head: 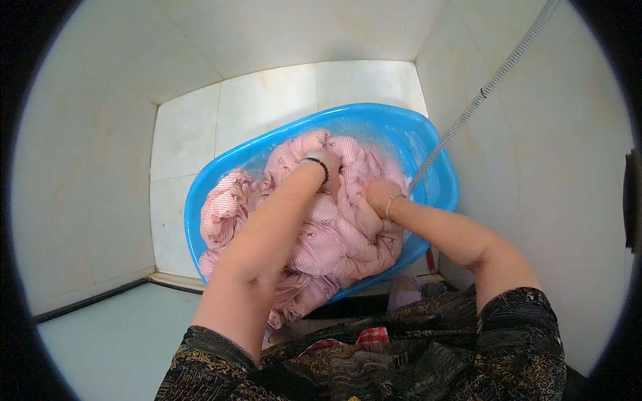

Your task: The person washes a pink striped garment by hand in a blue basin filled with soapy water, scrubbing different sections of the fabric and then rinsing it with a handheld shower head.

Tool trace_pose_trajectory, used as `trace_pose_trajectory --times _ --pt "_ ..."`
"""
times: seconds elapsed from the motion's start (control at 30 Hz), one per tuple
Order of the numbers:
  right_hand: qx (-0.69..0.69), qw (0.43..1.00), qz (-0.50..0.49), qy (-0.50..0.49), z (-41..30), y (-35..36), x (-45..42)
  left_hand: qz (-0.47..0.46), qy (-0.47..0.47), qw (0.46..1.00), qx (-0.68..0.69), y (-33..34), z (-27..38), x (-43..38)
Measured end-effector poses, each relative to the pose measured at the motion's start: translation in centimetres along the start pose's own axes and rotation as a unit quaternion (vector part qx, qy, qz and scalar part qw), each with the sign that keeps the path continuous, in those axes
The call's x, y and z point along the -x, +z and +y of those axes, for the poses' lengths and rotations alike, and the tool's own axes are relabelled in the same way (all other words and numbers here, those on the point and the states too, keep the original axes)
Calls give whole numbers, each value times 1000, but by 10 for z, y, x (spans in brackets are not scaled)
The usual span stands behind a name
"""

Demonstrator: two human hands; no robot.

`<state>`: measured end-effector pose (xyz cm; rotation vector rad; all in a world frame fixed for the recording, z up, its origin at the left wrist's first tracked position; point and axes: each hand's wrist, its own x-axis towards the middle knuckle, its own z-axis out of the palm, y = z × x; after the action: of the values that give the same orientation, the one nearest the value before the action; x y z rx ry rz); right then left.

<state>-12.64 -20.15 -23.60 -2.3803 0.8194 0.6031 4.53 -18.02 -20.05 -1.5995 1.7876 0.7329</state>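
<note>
A large pink-and-white striped cloth (326, 250) lies bunched and wet in a blue plastic tub (196, 200), with part of it hanging over the near rim. My left hand (326, 168), with a dark beaded bracelet at the wrist, presses into the folds near the middle; its fingers are largely hidden. On the right side of the heap, my right hand (381, 195), wearing a light bangle, is against the cloth, its fingertips sunk among the folds. Whether either hand grips the fabric cannot be made out. Water shows along the tub's far side and right end.
A grey ribbed hose (481, 92) runs from the upper right down into the tub beside my right hand. Tiled walls stand on the left, far and right sides. A translucent purplish object (405, 290) and a red object (430, 260) are by the near rim.
</note>
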Motion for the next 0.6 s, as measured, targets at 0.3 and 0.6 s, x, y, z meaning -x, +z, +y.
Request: trace_pose_trajectory --times 0.3,0.6 --pt "-99 982 55 151 23 22 -109 78 -85 989 93 -2 25 39" --pt "22 983 169 73 62 34 -165 197 -155 960 126 19 93 99"
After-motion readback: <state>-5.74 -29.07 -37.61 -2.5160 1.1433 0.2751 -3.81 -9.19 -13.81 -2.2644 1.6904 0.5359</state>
